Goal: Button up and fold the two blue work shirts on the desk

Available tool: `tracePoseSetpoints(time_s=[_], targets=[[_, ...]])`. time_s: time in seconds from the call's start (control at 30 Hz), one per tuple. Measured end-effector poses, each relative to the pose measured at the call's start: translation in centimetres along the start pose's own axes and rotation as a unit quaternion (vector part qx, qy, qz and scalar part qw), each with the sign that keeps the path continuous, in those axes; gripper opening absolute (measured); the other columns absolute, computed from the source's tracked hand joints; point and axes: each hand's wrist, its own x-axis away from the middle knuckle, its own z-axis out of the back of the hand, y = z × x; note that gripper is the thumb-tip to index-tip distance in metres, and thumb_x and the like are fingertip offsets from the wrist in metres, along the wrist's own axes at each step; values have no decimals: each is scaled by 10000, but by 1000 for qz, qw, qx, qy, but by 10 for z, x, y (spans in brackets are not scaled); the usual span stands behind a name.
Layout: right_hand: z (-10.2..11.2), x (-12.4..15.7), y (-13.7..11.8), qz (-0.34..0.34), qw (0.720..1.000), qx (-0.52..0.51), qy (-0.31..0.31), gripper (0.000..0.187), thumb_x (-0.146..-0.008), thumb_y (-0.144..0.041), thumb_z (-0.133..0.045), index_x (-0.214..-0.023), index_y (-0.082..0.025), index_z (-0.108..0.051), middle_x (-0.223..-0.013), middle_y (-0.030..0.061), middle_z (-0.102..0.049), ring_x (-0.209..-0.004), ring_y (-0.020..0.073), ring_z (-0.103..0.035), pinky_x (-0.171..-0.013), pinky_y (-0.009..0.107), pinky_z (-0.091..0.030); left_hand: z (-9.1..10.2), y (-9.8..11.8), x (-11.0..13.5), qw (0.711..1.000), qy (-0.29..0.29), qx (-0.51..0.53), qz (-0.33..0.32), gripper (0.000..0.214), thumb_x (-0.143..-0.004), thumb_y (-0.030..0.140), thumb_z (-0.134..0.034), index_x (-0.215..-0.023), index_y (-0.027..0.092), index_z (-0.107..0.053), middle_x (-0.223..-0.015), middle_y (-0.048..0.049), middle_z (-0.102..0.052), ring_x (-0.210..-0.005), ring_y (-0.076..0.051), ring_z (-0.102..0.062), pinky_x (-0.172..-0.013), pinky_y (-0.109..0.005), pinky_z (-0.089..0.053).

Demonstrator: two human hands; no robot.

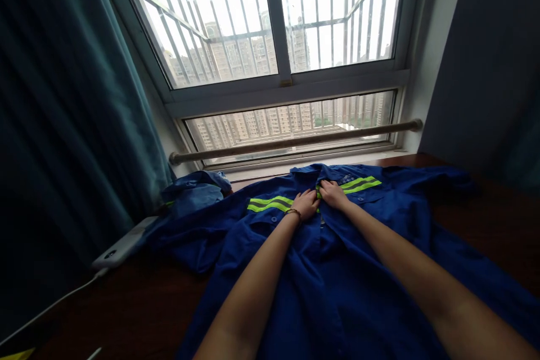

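Note:
A blue work jacket [312, 275] with yellow-green reflective strips lies spread out, front up, collar towards the window. My left hand [306, 204], with a thin bracelet at the wrist, rests at the jacket's front opening below the collar, its fingers gathered at the fabric edge. Beside it, my right hand [333, 194] has curled fingers pinching the opposite front edge, close to the right reflective strip [363, 183]. The fingertips of both hands almost meet, and what lies between them is partly hidden. The left reflective strip [270, 203] is next to my left hand.
Folded blue cloth [194, 188] lies by the left sleeve. A white power strip [122, 244] with a cable sits on the dark wooden surface [139, 304]. A rail [295, 143] crosses before the barred window. A teal curtain [76, 95] hangs at left.

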Motion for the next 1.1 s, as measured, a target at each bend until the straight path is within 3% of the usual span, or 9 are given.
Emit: tracePoseSetpoints(time_s=[0.07,0.2,0.27,0.33,0.47,0.67,0.73,0.93,1.1], targets=[[-3,-2,-1,26,999,-18,24,421,-892,-232,-296,-1298,-175,-394,-1321,51,-398,-1176,239,-342,-948,378,-329,3,-4,-4,983,43,179,16,492,-674,192,-637,-1148,180,-506,-1200,-109,-528,-1160,-284,-423,-990,-449,-275],[-5,4,-5,154,981,-80,82,437,-867,-194,-333,-1294,-216,-425,-1309,-7,-418,-1221,212,-296,-999,373,-295,10,-11,-5,846,62,525,69,494,-594,128,-699,-1062,134,-541,-1012,-89,-610,-913,-193,-577,-840,-328,-427],[-3,8,-8,193,970,-103,101,428,-848,-163,-343,-1250,-218,-480,-1264,-3,-469,-1207,209,-326,-1000,387,-293,13,-12,-2,801,55,588,102,396,-598,120,-704,-973,118,-575,-889,-65,-630,-784,-148,-597,-769,-288,-451],[1,11,-12,205,964,-129,112,420,-821,-133,-357,-1195,-211,-532,-1206,5,-521,-1172,194,-378,-999,371,-296,16,-11,1,782,60,606,132,307,-613,102,-695,-901,104,-587,-808,-51,-628,-718,-127,-598,-726,-267,-461],[7,14,-18,169,957,-197,127,403,-782,-106,-355,-1097,-189,-592,-1090,23,-590,-1078,173,-473,-963,315,-339,17,-8,4,777,53,606,160,250,-640,49,-663,-872,91,-580,-760,-53,-626,-681,-125,-605,-715,-274,-470],[10,16,-17,13,958,-223,181,377,-767,-90,-327,-1025,-168,-591,-920,29,-633,-885,171,-558,-838,265,-406,16,-5,2,775,59,608,160,339,-610,-23,-648,-904,99,-532,-653,4,-587,-616,-122,-600,-692,-288,-478],[11,16,-16,-10,958,-213,191,350,-765,-90,-332,-982,-165,-596,-881,33,-634,-862,176,-559,-825,262,-404,15,-5,2,774,67,611,153,361,-602,-20,-657,-908,109,-516,-647,16,-579,-618,-123,-600,-705,-299,-479],[10,20,-24,101,959,-191,184,372,-779,-85,-346,-1067,-168,-566,-996,36,-607,-962,166,-518,-869,247,-375,14,-4,2,783,84,593,171,281,-674,65,-644,-925,101,-523,-753,-45,-621,-671,-132,-610,-759,-318,-471],[10,22,-29,126,969,-145,153,304,-792,-102,-379,-996,-150,-601,-965,61,-605,-964,183,-499,-883,272,-365,15,-4,2,776,103,592,193,261,-688,26,-582,-934,95,-534,-732,-46,-610,-649,-125,-603,-761,-331,-473]])
